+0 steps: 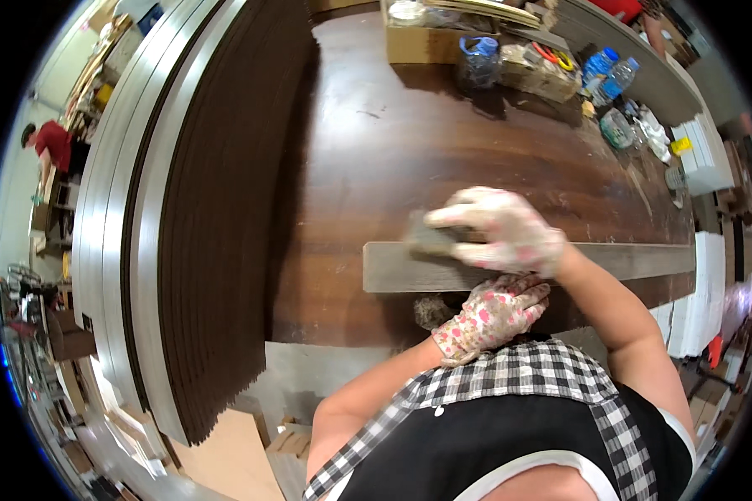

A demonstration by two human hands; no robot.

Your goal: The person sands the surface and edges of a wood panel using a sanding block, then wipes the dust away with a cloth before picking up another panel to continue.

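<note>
The right hand [503, 230] grips a blurred block [427, 237] over the plank [627, 260], whose near edge the left hand [495, 316] touches, its grip impossible to tell.

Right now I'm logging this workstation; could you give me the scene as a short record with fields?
Workpiece: long, flat grey wood-grain board, lying left to right
Right hand: gloved, pink-on-white floral; holds a blurred grey block at the board's left part
Left hand: gloved alike; at the board's near edge
Surface: glossy dark-brown tabletop
Left side: stacked grey planks with dark-brown edges
Far edge: brown cardboard box
</note>
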